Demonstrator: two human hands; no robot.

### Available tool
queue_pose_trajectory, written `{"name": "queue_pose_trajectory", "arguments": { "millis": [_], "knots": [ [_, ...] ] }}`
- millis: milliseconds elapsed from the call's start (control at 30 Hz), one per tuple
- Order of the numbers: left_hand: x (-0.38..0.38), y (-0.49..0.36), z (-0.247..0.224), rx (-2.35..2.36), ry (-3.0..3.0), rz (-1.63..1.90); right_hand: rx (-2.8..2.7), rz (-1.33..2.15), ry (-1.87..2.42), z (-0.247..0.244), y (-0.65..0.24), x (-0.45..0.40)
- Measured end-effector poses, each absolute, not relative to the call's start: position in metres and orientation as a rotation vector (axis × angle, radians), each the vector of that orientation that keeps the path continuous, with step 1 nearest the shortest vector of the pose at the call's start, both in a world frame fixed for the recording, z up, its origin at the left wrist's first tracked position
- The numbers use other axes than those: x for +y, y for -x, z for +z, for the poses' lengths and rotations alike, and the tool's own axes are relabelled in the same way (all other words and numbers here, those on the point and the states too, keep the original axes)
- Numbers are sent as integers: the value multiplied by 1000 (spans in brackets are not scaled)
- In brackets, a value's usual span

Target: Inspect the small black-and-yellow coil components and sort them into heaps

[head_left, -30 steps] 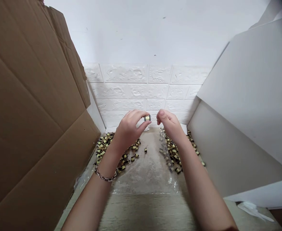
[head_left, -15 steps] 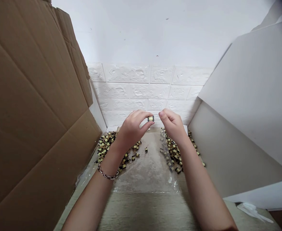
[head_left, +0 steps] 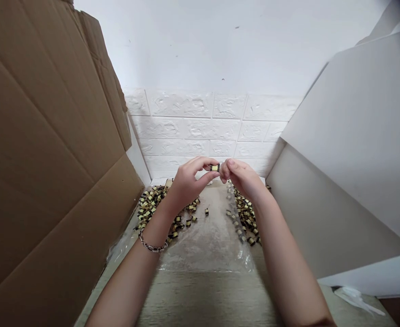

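Observation:
Between the thumb and fingers of my left hand (head_left: 195, 176) is a small transformer (head_left: 215, 168), a yellow-wrapped coil with black ends and pins. It is held up above the table. My right hand (head_left: 239, 175) is closed, its curled fingertips right at the transformer's right end. Whether those fingers pinch a fine wire or anything else is too small to tell. Below my left wrist lies a heap of similar transformers (head_left: 148, 206). A second heap of transformers (head_left: 246, 213) lies under my right forearm, partly hidden by it.
A clear plastic bag (head_left: 210, 254) lies flat on the table (head_left: 200, 299), with a lone transformer (head_left: 207, 212) near its middle. Brown cardboard (head_left: 50, 159) walls the left, a white panel (head_left: 350, 136) the right. Behind is a white brick-patterned wall (head_left: 181, 104). White crumpled plastic (head_left: 355, 297) lies at lower right.
My right hand has moved left and its fingers have come up to the end of the transformer. My left hand keeps its hold almost unmoved.

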State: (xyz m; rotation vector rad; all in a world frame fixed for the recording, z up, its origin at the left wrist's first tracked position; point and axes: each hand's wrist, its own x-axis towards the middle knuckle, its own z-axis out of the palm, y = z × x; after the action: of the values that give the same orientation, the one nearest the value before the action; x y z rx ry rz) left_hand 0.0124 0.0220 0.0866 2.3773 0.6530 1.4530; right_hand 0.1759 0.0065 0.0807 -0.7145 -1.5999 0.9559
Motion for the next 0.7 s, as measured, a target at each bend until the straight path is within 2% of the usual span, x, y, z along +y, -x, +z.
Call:
{"name": "queue_pose_trajectory", "arguments": {
  "millis": [233,700],
  "knots": [
    [21,-18,85,381,-1851,1190,-1472,1259,559,80,-169,3],
    [26,-24,77,302,-1464,1130,-1178,1143,513,83,-145,-1]
  ]
}}
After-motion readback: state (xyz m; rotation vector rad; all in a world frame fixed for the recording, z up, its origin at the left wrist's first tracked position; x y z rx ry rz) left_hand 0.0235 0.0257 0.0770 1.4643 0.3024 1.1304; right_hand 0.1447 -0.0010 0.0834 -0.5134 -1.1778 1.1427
